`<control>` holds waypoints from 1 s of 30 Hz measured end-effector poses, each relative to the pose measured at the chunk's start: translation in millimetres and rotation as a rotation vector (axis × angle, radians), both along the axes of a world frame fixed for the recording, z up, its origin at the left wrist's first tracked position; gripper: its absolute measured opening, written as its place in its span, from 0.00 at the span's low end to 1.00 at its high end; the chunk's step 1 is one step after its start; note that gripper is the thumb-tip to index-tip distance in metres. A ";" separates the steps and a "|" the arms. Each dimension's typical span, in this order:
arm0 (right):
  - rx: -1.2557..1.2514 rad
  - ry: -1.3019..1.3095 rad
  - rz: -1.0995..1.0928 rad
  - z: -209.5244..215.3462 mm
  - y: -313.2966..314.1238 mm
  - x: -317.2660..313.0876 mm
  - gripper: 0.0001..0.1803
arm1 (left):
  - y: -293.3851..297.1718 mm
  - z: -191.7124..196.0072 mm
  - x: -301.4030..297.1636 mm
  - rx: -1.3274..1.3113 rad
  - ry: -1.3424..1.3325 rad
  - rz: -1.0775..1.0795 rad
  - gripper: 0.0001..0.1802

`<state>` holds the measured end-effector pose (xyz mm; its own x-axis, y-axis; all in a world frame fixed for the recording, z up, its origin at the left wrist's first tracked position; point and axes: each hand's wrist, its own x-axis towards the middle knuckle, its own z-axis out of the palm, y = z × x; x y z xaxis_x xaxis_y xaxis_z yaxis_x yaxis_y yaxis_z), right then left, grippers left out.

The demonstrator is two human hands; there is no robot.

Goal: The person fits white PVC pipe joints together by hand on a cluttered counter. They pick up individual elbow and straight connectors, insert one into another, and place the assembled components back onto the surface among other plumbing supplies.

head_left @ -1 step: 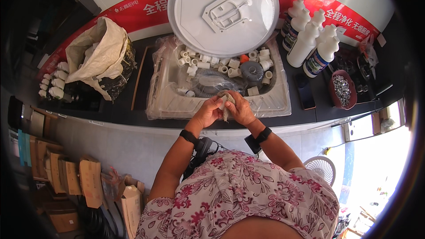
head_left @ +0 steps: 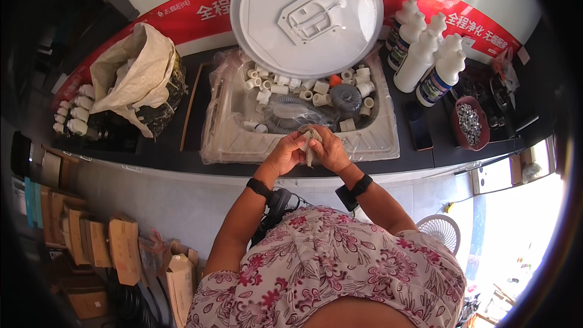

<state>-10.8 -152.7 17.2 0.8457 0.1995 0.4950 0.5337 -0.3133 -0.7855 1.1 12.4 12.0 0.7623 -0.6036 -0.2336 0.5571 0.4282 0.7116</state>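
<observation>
My hands meet over the front rim of a plastic-wrapped sink [head_left: 358, 146]. My right hand [head_left: 331, 149] is closed around a crumpled grey-beige rag [head_left: 313, 153], one end of which hangs down below the fingers. Against the rag, my left hand [head_left: 288, 153] pinches a small pale piece, mostly hidden by the fingers; its kind cannot be made out. Just beyond, the basin holds several white plastic pipe fittings [head_left: 320, 99], a coiled grey corrugated hose [head_left: 291, 114] in clear plastic, a round grey part [head_left: 347, 98] and an orange piece [head_left: 335, 79].
Behind the sink a large round white cover [head_left: 306, 36] leans on the wall. An open woven sack [head_left: 133, 79] stands left, with white fittings [head_left: 78, 112] beside it. White bottles [head_left: 418, 61], a dark phone [head_left: 418, 124] and a reddish bowl of metal parts [head_left: 470, 124] occupy the right.
</observation>
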 end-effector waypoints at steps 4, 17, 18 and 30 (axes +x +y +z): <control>-0.027 0.017 -0.028 -2.8 0.7 2.0 0.21 | 2.9 -9.1 2.7 -0.026 0.017 -0.003 0.13; 0.069 0.025 -0.149 -8.1 -1.4 2.8 0.14 | 1.9 -0.3 0.5 0.025 0.088 0.044 0.15; 0.070 0.025 -0.148 -4.6 -0.7 3.2 0.14 | 2.7 -1.4 0.4 0.004 0.079 0.050 0.16; -0.040 -0.069 -0.120 -5.5 -0.8 4.7 0.14 | 0.6 0.3 1.3 0.023 0.055 0.022 0.16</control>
<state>-6.0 -153.5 11.7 0.8287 0.1197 0.5468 0.5430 -0.4088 -0.7335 2.4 13.0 12.3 0.7611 -0.5807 -0.2889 0.5859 0.4245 0.6903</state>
